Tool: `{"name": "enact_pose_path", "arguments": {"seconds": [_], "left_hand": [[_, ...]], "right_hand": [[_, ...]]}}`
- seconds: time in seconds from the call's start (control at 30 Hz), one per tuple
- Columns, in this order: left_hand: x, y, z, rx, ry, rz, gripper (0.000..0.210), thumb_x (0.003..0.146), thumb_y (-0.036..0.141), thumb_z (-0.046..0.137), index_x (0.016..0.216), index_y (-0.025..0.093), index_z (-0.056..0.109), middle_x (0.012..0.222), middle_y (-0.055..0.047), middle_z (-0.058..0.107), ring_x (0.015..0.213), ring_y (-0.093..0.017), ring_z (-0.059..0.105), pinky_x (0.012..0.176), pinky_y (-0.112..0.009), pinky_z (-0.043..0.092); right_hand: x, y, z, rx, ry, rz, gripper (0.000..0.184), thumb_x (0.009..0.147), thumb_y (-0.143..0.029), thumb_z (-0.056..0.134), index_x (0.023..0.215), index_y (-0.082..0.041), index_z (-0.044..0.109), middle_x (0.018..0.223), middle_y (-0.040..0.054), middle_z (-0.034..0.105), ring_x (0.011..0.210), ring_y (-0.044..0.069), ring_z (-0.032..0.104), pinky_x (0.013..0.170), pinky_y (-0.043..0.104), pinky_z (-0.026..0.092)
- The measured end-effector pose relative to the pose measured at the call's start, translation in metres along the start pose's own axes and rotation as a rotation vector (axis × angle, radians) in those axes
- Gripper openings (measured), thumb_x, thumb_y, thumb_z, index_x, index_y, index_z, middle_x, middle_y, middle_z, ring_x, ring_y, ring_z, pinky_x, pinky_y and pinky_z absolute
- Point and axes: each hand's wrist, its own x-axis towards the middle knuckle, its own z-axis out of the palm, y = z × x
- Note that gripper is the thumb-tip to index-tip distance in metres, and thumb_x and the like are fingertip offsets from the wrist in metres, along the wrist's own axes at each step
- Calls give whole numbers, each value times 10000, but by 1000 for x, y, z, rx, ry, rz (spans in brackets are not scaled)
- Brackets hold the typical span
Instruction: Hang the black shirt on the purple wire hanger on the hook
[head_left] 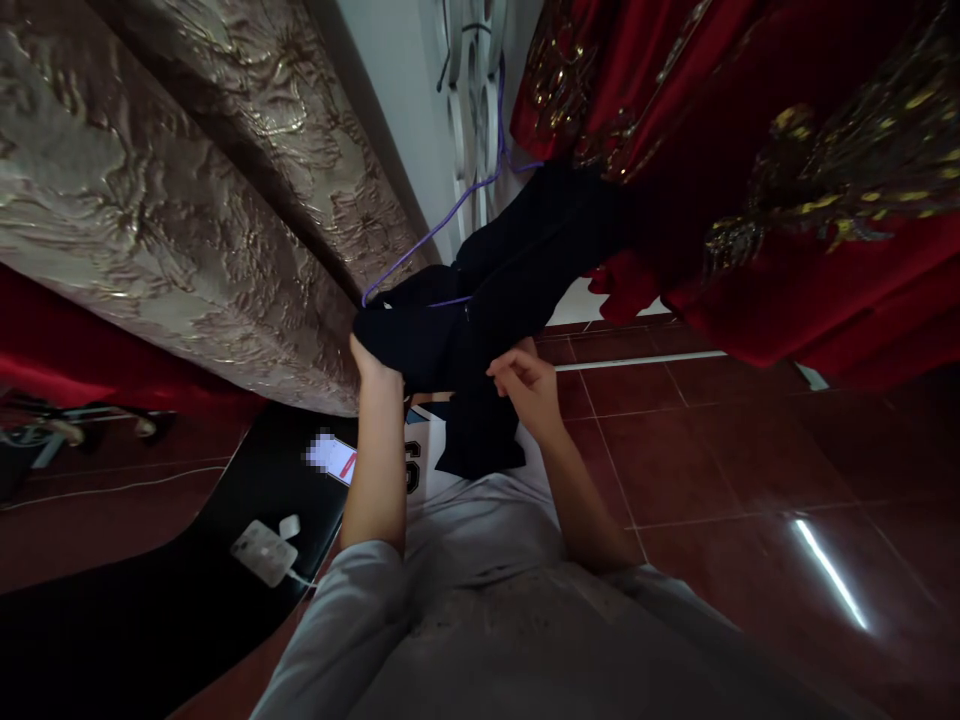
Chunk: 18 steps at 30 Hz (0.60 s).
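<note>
Beside a black “6” (412, 467), dark garment (517, 280); left hand (367, 362) mostly hidden, right hand (529, 387) loosely curled, both grips unclear.

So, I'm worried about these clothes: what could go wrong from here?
The dark garment might slip off the purple hanger, since part of the hanger shows uncovered. The garment could also snag on the gold-decorated red fabric, which appears right beside its far end.
</note>
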Motion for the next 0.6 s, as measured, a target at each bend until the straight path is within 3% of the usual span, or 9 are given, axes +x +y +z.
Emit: {"name": "enact_pose_path", "arguments": {"seconds": [0.1, 0.2, 0.33, 0.4, 0.5, 0.6], "left_hand": [[-24, -23, 14, 42, -98, -93, 216, 888, 372, 665, 798, 177, 643, 700, -5, 632, 692, -139, 644, 714, -251, 540], [-50, -37, 33, 102, -268, -114, 142, 792, 264, 774, 795, 156, 682, 733, -4, 665, 672, -124, 617, 674, -223, 497], [-82, -34, 60, 464, -893, 48, 67, 856, 230, 744, 874, 176, 709, 795, -20, 695, 653, -137, 601, 651, -248, 469], [-94, -31, 68, 621, -1117, 134, 55, 931, 229, 646, 931, 199, 692, 850, -32, 716, 643, -148, 615, 637, -276, 471], [-106, -29, 72, 676, -1222, 193, 99, 987, 261, 562, 987, 241, 659, 914, -32, 718, 674, -162, 649, 655, -308, 504], [-109, -27, 68, 646, -1178, 170, 99, 1002, 317, 544, 1016, 265, 627, 873, -13, 677, 651, -155, 639, 594, -293, 510]], "right_hand": [[-4, 3, 2, -88, 20, -128, 137, 908, -369, 690, 931, -234, 697, 795, -3, 654, 737, 127, 621, 666, 275, 501], [3, 3, -7, -248, 58, -306, 374, 863, -369, 747, 1215, -286, 653, 1151, 50, 680, 1100, 201, 652, 942, 372, 553], [39, -2, -31, -411, -15, -424, 598, 939, -476, 632, 1490, -313, 469, 1546, 95, 475, 1449, 252, 468, 1194, 471, 430], [65, -3, -46, -517, -46, -393, 686, 978, -527, 540, 1587, -299, 324, 1666, 113, 314, 1535, 256, 360, 1238, 501, 370], [101, 4, -74, -744, 44, -306, 899, 955, -602, 528, 1659, -246, 96, 1742, 141, 69, 1630, 267, 100, 1294, 555, 224], [121, 21, -105, -822, 242, -189, 1032, 921, -627, 554, 1661, -214, -34, 1742, 163, -43, 1638, 285, -45, 1300, 604, 109]]}}
